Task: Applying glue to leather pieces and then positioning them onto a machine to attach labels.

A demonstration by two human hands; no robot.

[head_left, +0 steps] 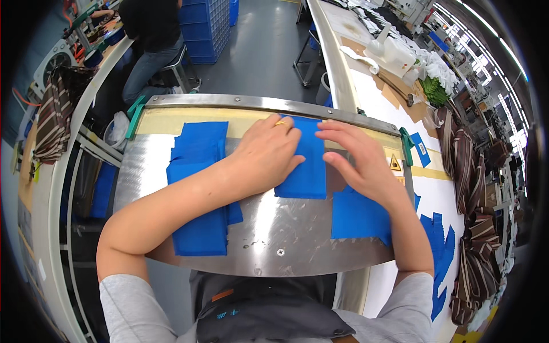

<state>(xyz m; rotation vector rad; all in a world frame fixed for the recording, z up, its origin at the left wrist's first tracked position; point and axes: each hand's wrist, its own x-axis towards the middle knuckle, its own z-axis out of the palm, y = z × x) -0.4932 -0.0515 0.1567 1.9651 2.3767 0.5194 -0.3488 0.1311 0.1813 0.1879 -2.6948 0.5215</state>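
A blue fabric piece [303, 174] lies flat on the metal work plate [274, 228], its top end by the raised metal bar. Over its left side rests my left hand [267, 151], fingers curled under and fingertips hidden. A small yellow bit shows between those fingers; what it belongs to is unclear. My right hand [359, 160] is at the piece's right edge, fingers stretched and thumb apart, holding nothing visible. Left of them lies a stack of blue fabric pieces [200, 231], partly under my left forearm. Another blue piece [360, 214] lies below my right hand.
The metal bar [237, 100] borders the plate's far side, with green clamps [135, 117] at its ends. On the right table are blue scraps [437, 246], striped brown cloth [466, 148] and a white bottle [380, 43]. A seated person [151, 46] and blue crates [200, 31] are beyond.
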